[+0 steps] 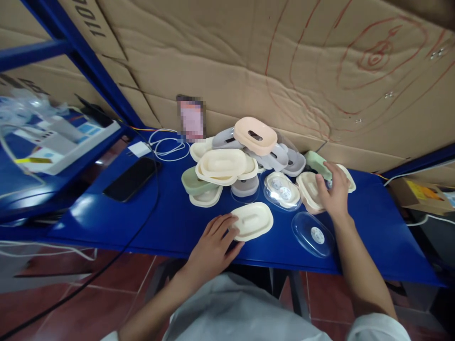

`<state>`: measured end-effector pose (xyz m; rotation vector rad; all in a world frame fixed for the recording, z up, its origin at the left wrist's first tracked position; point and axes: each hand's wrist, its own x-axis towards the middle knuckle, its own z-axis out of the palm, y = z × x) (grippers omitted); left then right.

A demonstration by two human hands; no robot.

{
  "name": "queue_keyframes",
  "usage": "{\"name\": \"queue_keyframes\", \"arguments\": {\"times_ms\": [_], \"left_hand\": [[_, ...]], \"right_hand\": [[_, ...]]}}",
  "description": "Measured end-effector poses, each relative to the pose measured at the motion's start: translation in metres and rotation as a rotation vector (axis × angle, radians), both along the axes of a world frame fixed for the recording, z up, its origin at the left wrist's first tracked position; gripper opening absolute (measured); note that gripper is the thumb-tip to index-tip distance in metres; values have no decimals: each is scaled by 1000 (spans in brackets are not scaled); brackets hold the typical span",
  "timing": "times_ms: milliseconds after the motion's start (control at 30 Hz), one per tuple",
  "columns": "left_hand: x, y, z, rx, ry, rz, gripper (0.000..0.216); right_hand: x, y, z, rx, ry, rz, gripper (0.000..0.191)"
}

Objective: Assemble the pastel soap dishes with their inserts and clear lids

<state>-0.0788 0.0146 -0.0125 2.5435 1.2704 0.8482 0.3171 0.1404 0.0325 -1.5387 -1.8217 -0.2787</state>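
A pile of oval plastic soap-dish parts (pixel 227 163) in cream, green, grey and peach lies on the blue table (pixel 170 222). My left hand (pixel 213 244) rests with spread fingers on the edge of a single cream oval tray (pixel 253 220) near the table's front. My right hand (pixel 333 192) reaches over the right side of the pile, fingers curled on a cream piece (pixel 308 189) beside a green one (pixel 316 162). A clear oval lid (pixel 313 233) lies near the front by my right wrist. Another clear lid (pixel 282 189) sits in the pile.
A black phone (pixel 131 178) lies at the table's left, with a white charger and coiled cable (pixel 167 144) behind it. Cardboard sheets (pixel 284 61) form the back wall. A blue shelf (pixel 53 156) with packets stands to the left. A cardboard box (pixel 419 194) sits at far right.
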Motion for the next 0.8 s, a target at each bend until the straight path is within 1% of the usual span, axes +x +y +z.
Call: {"name": "queue_keyframes", "arguments": {"times_ms": [100,300,467,800], "left_hand": [[0,0,-1,5,0,-6,15],[-1,0,-1,13,-3,-2,15],[-1,0,-1,12,-5,-2,14],[-1,0,-2,36,0,-8,15]], "right_hand": [[-8,-1,0,-10,-53,40,45],[-7,2,-7,-13,-62,45,39],[-6,3,-8,-38,-63,75,37],[-2,5,-9,-44,-40,82,37]]}}
